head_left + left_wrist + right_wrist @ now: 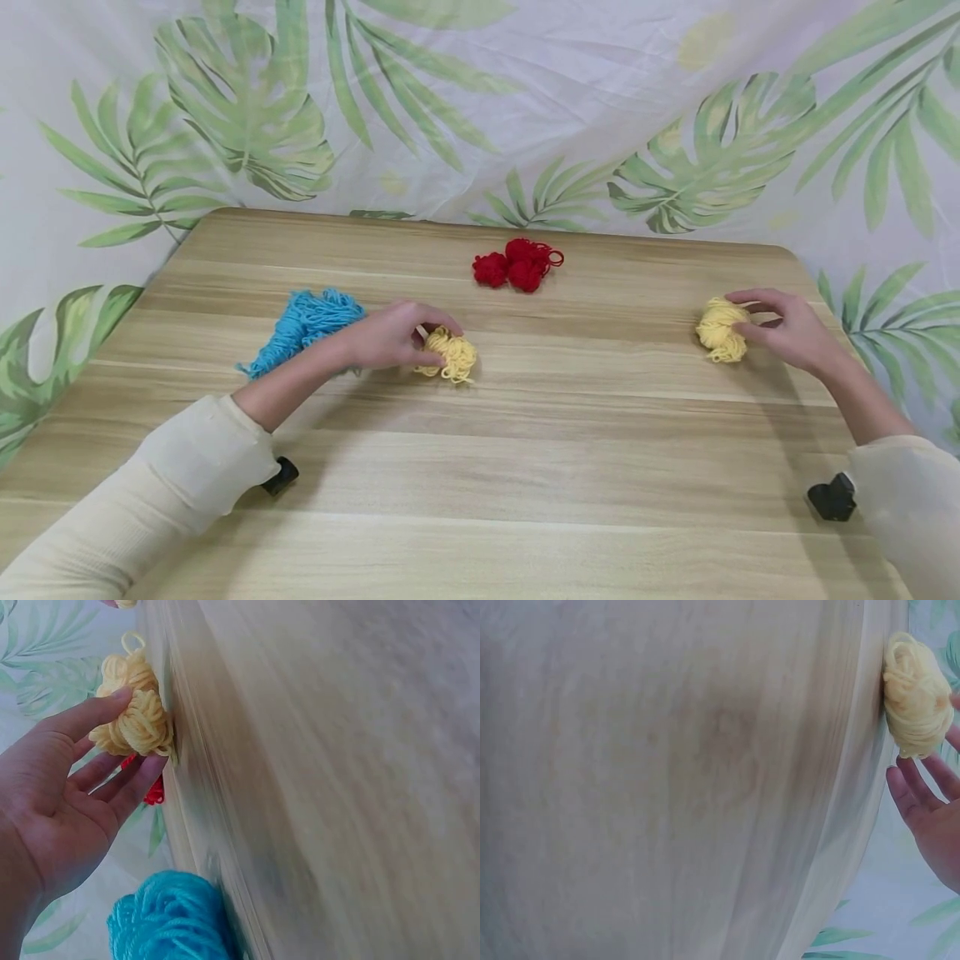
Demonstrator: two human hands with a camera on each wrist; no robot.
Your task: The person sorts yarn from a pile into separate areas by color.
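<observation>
My left hand [397, 337] pinches a small bundle of pale yellow yarn [452, 357] low over the table, left of the middle. In the left wrist view its thumb lies across the yellow yarn [139, 720], with the other fingers underneath. Far to the right, my right hand [791, 329] holds a second yellow yarn bundle [722, 330] between thumb and forefinger. The right wrist view has this yarn [916, 697] at the table's edge line, the lower fingers of the hand [937, 817] spread below it.
Blue yarn [311, 321] lies at the left, partly hidden behind my left forearm. Red yarn bundles [521, 265] sit together near the far edge of the wooden table [540, 467]. A leaf-patterned cloth [570, 100] hangs behind. Black clips [832, 497] show by both sleeves.
</observation>
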